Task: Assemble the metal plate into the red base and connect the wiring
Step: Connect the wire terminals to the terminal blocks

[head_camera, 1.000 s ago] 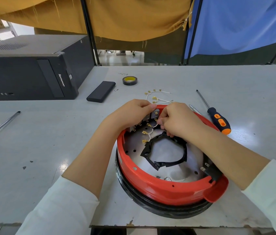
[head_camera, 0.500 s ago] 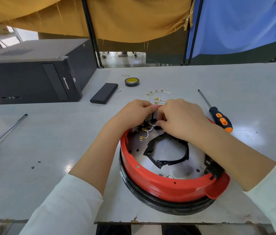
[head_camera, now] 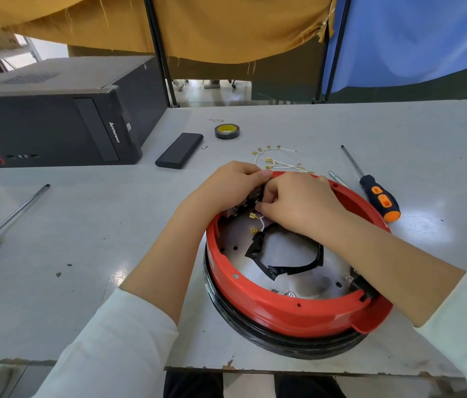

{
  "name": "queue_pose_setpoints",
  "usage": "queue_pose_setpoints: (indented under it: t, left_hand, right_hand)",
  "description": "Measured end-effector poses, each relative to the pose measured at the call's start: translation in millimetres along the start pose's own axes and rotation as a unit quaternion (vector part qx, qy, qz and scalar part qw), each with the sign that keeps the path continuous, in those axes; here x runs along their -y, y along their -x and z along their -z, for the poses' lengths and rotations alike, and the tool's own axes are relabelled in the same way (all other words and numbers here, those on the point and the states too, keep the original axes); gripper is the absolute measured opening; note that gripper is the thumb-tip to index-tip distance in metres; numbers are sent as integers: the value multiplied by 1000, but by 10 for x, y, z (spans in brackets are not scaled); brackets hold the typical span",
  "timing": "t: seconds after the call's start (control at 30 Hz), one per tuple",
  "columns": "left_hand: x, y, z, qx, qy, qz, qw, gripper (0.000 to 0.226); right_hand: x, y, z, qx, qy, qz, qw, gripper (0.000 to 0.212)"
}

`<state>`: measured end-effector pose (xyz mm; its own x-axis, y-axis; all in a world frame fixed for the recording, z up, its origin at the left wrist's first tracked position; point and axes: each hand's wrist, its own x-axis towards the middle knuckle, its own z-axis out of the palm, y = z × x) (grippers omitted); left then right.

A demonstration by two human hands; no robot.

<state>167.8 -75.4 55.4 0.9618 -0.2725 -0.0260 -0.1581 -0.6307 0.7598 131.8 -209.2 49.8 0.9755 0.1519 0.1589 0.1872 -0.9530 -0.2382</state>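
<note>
While both hands [head_camera: 269, 196] crowd red base [head_camera: 269, 314] far rim, near rim unobstructed.

Person's arms: left hand [head_camera: 230, 186] and right hand [head_camera: 298, 205] bare; cream long sleeves [head_camera: 117, 340] pushed up behind each wrist, forearms uncovered.

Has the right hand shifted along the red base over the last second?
No. The right hand stays at the far rim of the red base, fingers curled at the wire terminals beside the left hand. Only the camera moved.
</note>
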Motion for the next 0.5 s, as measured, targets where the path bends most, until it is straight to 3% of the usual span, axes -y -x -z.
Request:
queue_pose_setpoints:
  t: [0.5]
  left_hand:
    - [1,-9,11,2,3,-8,1000,32]
  right_hand:
    - [47,-25,-9,-20,-18,-6,1000,16]
